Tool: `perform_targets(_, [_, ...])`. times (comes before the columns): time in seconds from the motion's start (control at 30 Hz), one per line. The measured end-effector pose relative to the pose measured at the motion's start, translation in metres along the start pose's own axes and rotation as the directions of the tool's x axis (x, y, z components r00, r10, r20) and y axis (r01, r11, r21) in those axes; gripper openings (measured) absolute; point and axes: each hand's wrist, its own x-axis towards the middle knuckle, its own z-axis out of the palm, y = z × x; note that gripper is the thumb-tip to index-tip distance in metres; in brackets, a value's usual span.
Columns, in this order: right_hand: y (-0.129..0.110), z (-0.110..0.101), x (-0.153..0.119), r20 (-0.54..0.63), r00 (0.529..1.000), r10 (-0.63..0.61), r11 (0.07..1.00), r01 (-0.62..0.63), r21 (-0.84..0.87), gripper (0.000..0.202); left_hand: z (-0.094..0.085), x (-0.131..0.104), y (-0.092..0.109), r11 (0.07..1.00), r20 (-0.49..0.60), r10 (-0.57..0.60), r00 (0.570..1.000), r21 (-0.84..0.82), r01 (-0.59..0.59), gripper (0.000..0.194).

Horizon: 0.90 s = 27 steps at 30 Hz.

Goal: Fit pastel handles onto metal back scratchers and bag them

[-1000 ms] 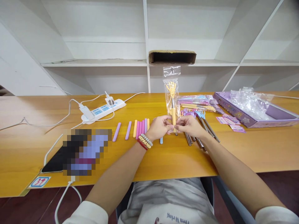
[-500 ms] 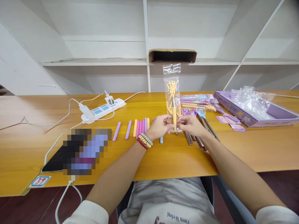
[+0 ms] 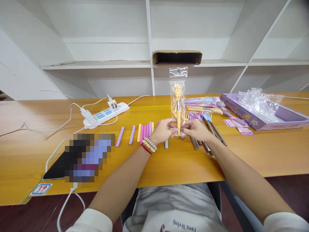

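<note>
A yellow back scratcher (image 3: pixel 178 120) with a hand-shaped head stands upright inside a clear plastic bag (image 3: pixel 178 74). My left hand (image 3: pixel 164 130) pinches the bag's left edge near the bottom. On the opposite edge, the fingers of my right hand (image 3: pixel 196 130) are closed. Behind and beside my right hand lie several unbagged back scratchers (image 3: pixel 216 129) with metal rods and purple, blue or yellow heads. Coloured handle sleeves (image 3: pixel 145 132) in pink, purple and yellow lie to the left of my left hand, and a blue sleeve (image 3: pixel 166 143) is just below it.
Bagged back scratchers (image 3: pixel 202 104) are piled at the back. A purple box (image 3: pixel 262 126) with clear bags (image 3: pixel 258 104) stands right, behind small pink cards (image 3: pixel 238 125). A power strip (image 3: pixel 107 115), cables and a dark device (image 3: pixel 60 164) occupy the left. A cardboard box (image 3: pixel 177 58) sits on the shelf.
The back scratcher has straightened in the bag; its handle's lower end has shifted slightly left and up. Both hands keep nearly the same place and grip.
</note>
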Motion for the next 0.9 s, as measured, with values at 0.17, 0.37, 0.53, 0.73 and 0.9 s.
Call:
perform_targets(0.17, [-0.0076, 0.0009, -0.0021, -0.016, 1.000, -0.003, 0.997, 0.002, -0.073, 0.014, 0.0003, -0.0006, 0.0006, 1.000, -0.001, -0.008, 1.000, 0.013, 0.008, 0.029])
perform_targets(0.37, [-0.0072, 0.0011, -0.0015, -0.016, 0.999, 0.039, 0.997, -0.040, -0.064, 0.015, -0.0006, 0.0009, -0.0035, 1.000, 0.010, 0.015, 1.000, 0.022, -0.015, 0.029])
perform_targets(0.53, [-0.0076, 0.0019, -0.0014, -0.028, 1.000, 0.014, 0.995, -0.017, -0.098, 0.013, -0.0010, 0.0028, -0.0070, 0.998, 0.014, 0.013, 1.000, 0.064, -0.014, 0.031])
perform_targets(0.73, [-0.0051, 0.0020, -0.0006, -0.041, 0.999, 0.028, 0.998, -0.030, -0.047, 0.016, -0.0009, 0.0025, -0.0068, 0.998, 0.022, 0.030, 0.999, 0.063, -0.032, 0.033])
perform_targets(0.9, [-0.0038, 0.0022, 0.0002, -0.074, 0.997, 0.003, 0.995, -0.011, -0.102, 0.016, -0.0004, 0.0020, -0.0062, 0.999, 0.006, 0.021, 1.000, 0.048, -0.021, 0.029])
